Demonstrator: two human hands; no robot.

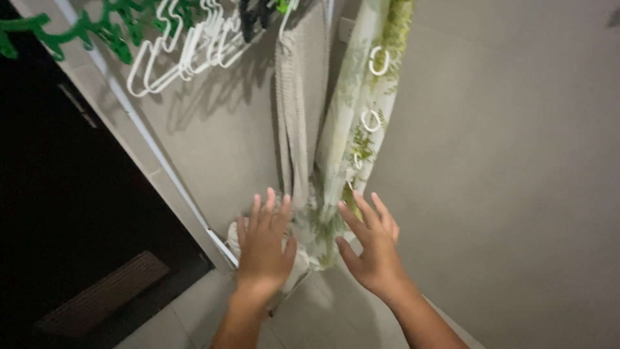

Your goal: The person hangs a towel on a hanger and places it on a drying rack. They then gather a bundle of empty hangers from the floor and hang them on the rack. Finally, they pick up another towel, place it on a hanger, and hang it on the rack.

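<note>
Here, in the head view, both hands reach forward with nothing in them. The left hand (263,244) is spread flat, its fingers (270,205) apart and pointing up toward the hanging cloth, in front of a pale bundle (298,260) that lies on the floor at the foot of the wall. The right hand (371,249) is likewise open, its fingers (361,208) splayed and tilted toward the lower end of a white curtain with a green leaf print (352,123), which hangs down in the corner where the two grey walls meet; whether the fingertips touch the cloth I cannot tell. White rings (378,61) show along the curtain's edge. Just to the left of the curtain a grey towel (296,110) hangs straight down the wall, its lower end just above the left hand. Higher up, near the top edge, white hangers (184,52) and green hangers (84,29) hang in a row. A white door frame (161,168) runs slantwise down the wall, with a dark doorway (58,181) and a brown mat (103,294) on the floor beyond it. The tiled floor (323,310) is pale grey beneath both wrists.
</note>
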